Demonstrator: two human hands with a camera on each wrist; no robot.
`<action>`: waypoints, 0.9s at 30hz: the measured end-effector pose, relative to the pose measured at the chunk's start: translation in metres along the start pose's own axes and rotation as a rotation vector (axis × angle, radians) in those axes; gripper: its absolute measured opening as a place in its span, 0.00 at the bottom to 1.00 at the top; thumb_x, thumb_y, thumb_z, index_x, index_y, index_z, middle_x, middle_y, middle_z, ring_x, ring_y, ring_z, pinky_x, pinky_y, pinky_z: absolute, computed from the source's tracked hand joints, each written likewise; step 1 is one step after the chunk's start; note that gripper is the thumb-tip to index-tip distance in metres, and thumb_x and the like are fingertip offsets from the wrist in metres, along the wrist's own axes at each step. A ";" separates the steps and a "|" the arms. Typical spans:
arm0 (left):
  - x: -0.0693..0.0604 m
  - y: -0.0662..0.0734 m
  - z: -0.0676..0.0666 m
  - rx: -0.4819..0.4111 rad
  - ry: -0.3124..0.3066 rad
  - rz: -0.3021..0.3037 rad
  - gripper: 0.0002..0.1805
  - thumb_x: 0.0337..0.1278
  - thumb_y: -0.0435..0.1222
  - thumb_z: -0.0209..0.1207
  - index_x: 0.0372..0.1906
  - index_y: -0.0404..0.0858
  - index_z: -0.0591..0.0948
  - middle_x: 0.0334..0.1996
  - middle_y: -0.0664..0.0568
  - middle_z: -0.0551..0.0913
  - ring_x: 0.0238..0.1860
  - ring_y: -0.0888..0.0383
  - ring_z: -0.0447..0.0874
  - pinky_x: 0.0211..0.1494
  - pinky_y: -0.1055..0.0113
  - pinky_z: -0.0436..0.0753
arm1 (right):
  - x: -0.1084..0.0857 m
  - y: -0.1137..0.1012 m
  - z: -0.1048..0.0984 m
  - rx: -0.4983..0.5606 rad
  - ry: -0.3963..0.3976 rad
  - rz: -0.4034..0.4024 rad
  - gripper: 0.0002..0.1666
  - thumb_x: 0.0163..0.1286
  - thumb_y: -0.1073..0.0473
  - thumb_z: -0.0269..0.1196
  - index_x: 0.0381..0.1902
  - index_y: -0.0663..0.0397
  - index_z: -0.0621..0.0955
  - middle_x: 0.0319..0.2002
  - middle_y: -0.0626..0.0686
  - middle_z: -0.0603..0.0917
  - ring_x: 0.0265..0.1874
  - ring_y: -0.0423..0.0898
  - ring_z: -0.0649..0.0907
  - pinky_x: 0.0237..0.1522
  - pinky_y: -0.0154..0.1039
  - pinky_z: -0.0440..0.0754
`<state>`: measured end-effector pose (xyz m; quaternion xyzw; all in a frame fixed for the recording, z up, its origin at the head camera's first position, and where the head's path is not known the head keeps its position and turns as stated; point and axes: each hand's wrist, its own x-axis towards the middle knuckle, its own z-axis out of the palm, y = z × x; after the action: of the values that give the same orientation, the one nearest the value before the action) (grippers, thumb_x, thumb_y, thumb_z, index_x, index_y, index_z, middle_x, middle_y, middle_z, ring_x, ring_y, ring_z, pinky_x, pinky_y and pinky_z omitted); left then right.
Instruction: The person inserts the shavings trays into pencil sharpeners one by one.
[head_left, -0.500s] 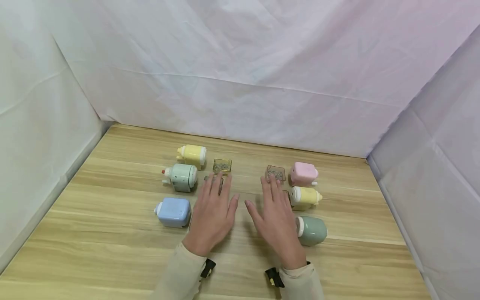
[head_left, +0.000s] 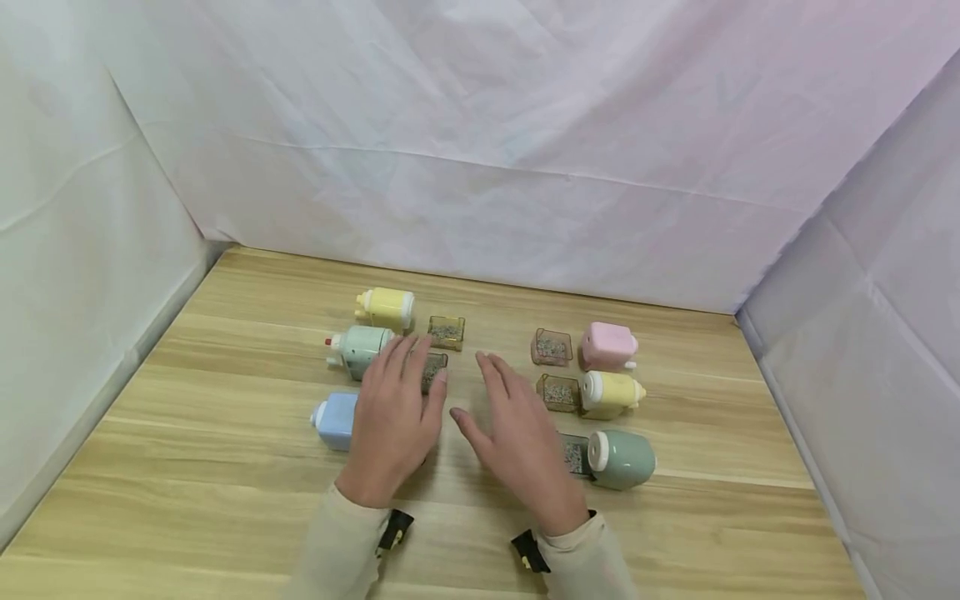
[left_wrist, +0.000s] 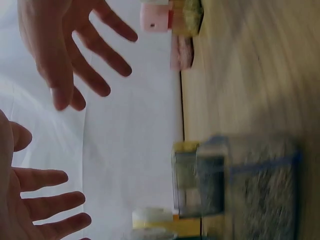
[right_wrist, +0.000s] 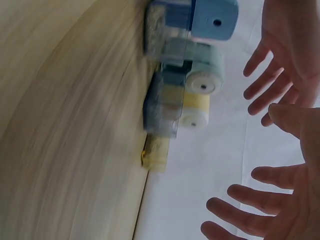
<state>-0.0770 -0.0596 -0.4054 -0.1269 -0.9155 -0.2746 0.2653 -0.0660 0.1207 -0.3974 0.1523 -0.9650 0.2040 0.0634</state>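
My left hand [head_left: 395,417] hovers palm down above the table, fingers extended, partly covering the blue sharpener [head_left: 334,421] and the grey-green sharpener [head_left: 362,348]. My right hand [head_left: 525,437] is raised likewise, left of the clear bins of shavings [head_left: 558,392]. Both are empty and apart from each other. In the left wrist view, a bin with a blue edge [left_wrist: 265,190] is close to the camera, blurred. The right wrist view shows the blue sharpener [right_wrist: 215,19] and my right hand [right_wrist: 280,200] with spread fingers.
On the left, a yellow sharpener [head_left: 388,308] stands beside an amber bin [head_left: 447,332]. On the right are pink [head_left: 608,346], yellow [head_left: 611,392] and green [head_left: 628,459] sharpeners. White cloth [head_left: 480,167] hangs behind the wooden table [head_left: 225,500].
Both hands have moved left. The bins beside the right-hand yellow and green sharpeners are now uncovered, while the left hand now covers part of the blue sharpener.
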 end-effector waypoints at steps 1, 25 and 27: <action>0.001 -0.003 -0.002 -0.007 0.006 -0.004 0.27 0.80 0.43 0.55 0.70 0.27 0.78 0.67 0.30 0.82 0.73 0.31 0.75 0.77 0.36 0.74 | 0.000 -0.002 0.001 0.001 0.001 -0.014 0.49 0.77 0.36 0.66 0.84 0.52 0.65 0.79 0.59 0.73 0.74 0.61 0.77 0.72 0.63 0.79; -0.009 -0.051 -0.046 -0.036 0.074 -0.190 0.24 0.77 0.36 0.59 0.70 0.27 0.78 0.66 0.32 0.81 0.69 0.32 0.76 0.71 0.33 0.77 | 0.007 -0.032 0.024 -0.118 -0.280 -0.227 0.46 0.72 0.33 0.69 0.79 0.50 0.74 0.73 0.53 0.80 0.69 0.53 0.81 0.69 0.53 0.82; -0.009 -0.051 -0.047 -0.038 0.076 -0.190 0.24 0.76 0.35 0.60 0.70 0.27 0.78 0.66 0.32 0.82 0.69 0.32 0.76 0.70 0.32 0.77 | 0.007 -0.034 0.026 -0.153 -0.296 -0.224 0.45 0.73 0.33 0.70 0.77 0.51 0.76 0.71 0.53 0.82 0.68 0.52 0.82 0.69 0.53 0.82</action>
<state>-0.0695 -0.1286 -0.3996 -0.0340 -0.9074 -0.3202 0.2700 -0.0635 0.0785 -0.4069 0.2819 -0.9534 0.0972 -0.0457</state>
